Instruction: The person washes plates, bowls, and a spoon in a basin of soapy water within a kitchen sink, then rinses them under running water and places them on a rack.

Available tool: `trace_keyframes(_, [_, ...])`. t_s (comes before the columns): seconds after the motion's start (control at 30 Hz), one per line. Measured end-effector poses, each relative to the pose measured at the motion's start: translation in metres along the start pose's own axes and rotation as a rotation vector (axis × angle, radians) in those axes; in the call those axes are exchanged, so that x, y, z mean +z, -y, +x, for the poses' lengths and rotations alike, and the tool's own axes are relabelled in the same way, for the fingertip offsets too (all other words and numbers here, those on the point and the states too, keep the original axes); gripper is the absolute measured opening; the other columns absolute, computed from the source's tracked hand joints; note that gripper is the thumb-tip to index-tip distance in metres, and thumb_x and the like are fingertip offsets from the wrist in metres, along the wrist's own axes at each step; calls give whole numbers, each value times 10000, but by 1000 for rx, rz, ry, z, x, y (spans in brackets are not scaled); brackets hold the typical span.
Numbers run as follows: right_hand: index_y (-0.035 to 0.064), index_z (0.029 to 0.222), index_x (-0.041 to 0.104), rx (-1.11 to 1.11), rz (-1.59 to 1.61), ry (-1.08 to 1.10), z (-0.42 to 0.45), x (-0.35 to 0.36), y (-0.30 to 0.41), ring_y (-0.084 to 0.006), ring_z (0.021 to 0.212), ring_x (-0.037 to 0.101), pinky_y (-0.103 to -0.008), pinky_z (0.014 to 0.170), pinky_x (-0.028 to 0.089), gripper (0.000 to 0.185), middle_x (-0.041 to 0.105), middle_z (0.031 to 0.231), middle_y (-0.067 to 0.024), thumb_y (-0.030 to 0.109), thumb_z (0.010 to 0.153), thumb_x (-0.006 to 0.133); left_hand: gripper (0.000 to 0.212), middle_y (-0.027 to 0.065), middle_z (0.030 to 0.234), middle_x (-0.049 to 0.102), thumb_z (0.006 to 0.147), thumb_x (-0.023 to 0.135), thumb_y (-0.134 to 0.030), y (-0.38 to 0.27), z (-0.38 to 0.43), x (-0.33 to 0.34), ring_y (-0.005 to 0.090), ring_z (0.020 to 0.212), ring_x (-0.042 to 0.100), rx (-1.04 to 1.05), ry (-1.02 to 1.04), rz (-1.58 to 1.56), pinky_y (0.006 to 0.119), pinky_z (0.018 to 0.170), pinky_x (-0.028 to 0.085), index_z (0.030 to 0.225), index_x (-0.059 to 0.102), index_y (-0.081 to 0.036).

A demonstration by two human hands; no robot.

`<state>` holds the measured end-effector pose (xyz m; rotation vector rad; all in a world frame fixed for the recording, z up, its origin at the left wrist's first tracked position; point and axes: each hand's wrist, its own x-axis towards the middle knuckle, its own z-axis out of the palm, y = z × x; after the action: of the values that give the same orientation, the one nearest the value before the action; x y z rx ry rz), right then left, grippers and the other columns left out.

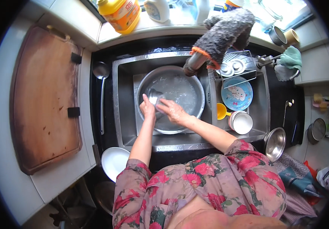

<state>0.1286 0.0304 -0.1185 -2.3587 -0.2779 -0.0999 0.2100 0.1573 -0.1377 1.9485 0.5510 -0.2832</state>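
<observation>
A large round metal basin point(178, 68) holding water stands in the left bowl of a steel sink point(164, 148). Over its left part, my left hand point(148, 107) grips a small shiny metal vessel point(154, 96), probably a cup or bowl, with the thumb raised. My right hand point(173, 110) is at the vessel's right side, fingers spread, against something pale and translucent that is too blurred to name. The right bowl of the sink holds a blue cartoon plate point(237, 98), a yellow cup point(221, 111) and stacked white bowls point(242, 123).
A tap with a grey fluffy cloth point(227, 31) over it reaches above the basin's upper right. A wire rack point(249, 61) crosses the right bowl. Left lie a steel ladle point(102, 94) and a cutting board point(47, 100); a white plate point(114, 163) sits near my left forearm.
</observation>
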Motion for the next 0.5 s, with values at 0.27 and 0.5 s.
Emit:
trace_keyframes(0.27, [148,1094,622,46,169,-138,46,17,-33,-314,1197,434,-452,1053,285,415,527,1227,-158,127,713,457,548,31,664,523,929,417,-493,4,-3,5,121,591,479,-101,59,-289,332,539,426,666,527,-25])
trace_keyframes(0.5, [26,1365,301,479,282,-48,13,42,-45,-448,1218,361,-443,1034,301,609,367,1292,-326,388,892,428,544,31,664,573,927,441,-474,-24,-15,17,113,599,522,-61,24,-352,293,552,440,731,609,5])
